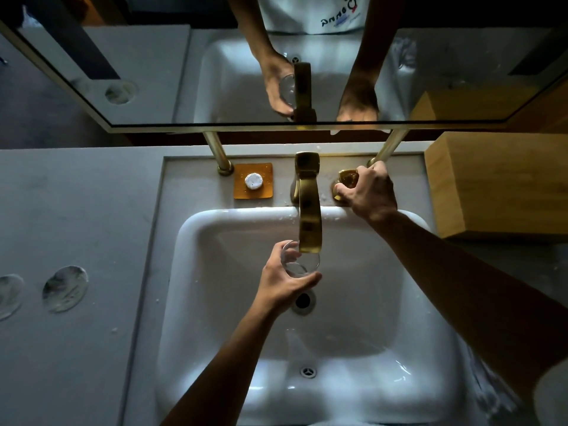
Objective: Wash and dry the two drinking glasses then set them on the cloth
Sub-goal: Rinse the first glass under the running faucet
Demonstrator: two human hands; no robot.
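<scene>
The left hand (pixel 284 279) holds a drinking glass (pixel 299 261) over the basin of the sink (pixel 196 241), its grip curled round the glass wall with the thumb on the far side and the fingers wrapping the near side, so the glass sits just under the mouth of the brass spout (pixel 309 222), rim up and tilted a little toward the spout, its long axis close to upright. The right hand (pixel 368 192) reaches past the spout to the brass tap handle (pixel 347 179) just to the right of it, fingers pinched round that handle in a narrow grip. No stream of water can be made out from the spout, so this looks like the turning on, or off, of the flow for a rinse; which of the two cannot be told. What the coming move turns on is the glass's mouth against the spout: the mouth lies directly below the outlet and slightly toward the person, so a small lift or tilt by the left hand, the nearer one, would bring it into the stream. Well to the left of the spout, on the grey bench (pixel 76 210), lie two round glassy shapes (pixel 65 289); whether either is the second glass is unclear. A soap dish (pixel 253 180) sits just left of the spout's base, a wooden box (pixel 498 186) to its right. No cloth is in view
</scene>
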